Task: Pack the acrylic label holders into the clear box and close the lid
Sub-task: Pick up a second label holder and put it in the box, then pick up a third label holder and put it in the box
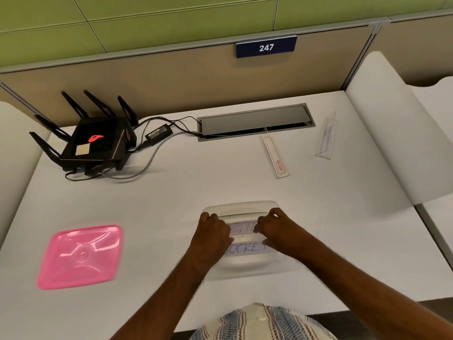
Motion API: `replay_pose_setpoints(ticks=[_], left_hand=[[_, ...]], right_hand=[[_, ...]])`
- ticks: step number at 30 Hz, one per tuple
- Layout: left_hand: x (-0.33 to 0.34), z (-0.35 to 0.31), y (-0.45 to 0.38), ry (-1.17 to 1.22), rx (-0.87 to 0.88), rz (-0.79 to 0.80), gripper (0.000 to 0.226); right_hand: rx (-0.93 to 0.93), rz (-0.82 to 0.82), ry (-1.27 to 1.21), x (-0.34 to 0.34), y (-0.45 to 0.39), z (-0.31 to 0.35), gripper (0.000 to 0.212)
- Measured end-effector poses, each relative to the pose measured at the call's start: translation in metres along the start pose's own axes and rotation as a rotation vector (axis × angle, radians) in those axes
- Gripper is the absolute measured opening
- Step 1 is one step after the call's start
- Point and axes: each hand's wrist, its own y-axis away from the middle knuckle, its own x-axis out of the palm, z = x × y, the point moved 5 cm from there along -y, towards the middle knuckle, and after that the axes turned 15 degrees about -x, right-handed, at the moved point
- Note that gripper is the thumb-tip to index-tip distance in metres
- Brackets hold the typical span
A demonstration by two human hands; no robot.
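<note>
The clear box (241, 207) sits on the white desk right in front of me. Inside it lie two acrylic label holders with handwritten paper, the near one (245, 249) reading "BUCKET". My left hand (212, 233) and my right hand (275, 230) both reach into the box, fingers curled around the ends of the far holder (242, 228). Two more label holders lie on the desk: one with a red sticker (275, 153) and one further right (327, 139). The pink lid (79, 256) lies flat at the left, apart from the box.
A black router (95, 141) with several antennas, its power adapter (158, 133) and cables sit at the back left. A grey cable hatch (255, 121) is set into the desk's rear. Partition walls rise behind and on both sides.
</note>
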Motion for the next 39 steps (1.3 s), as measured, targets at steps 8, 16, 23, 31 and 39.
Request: replay_pose_setpoints(ticks=[8,16,23,31,39], left_hand=[[-0.038,0.003,-0.040,0.515,-0.172,-0.152,0.012],[-0.054,-0.013,-0.117,0.751,-0.246,-0.058,0.014],[-0.058,-0.029,-0.184,0.910,-0.302,0.089,0.033],[-0.056,-0.047,-0.250,0.920,-0.315,0.202,0.054],[-0.043,-0.067,-0.312,0.806,-0.280,0.246,0.071]], right_hand=[[0.261,-0.394,-0.377,-0.044,0.007,-0.047,0.020],[0.651,-0.725,-0.758,-0.036,0.016,-0.110,0.019],[0.953,-0.775,-0.928,-0.003,0.018,-0.151,0.034],[1.036,-0.683,-0.992,0.021,0.011,-0.169,0.041],[1.053,-0.653,-0.985,0.029,0.005,-0.187,0.033]])
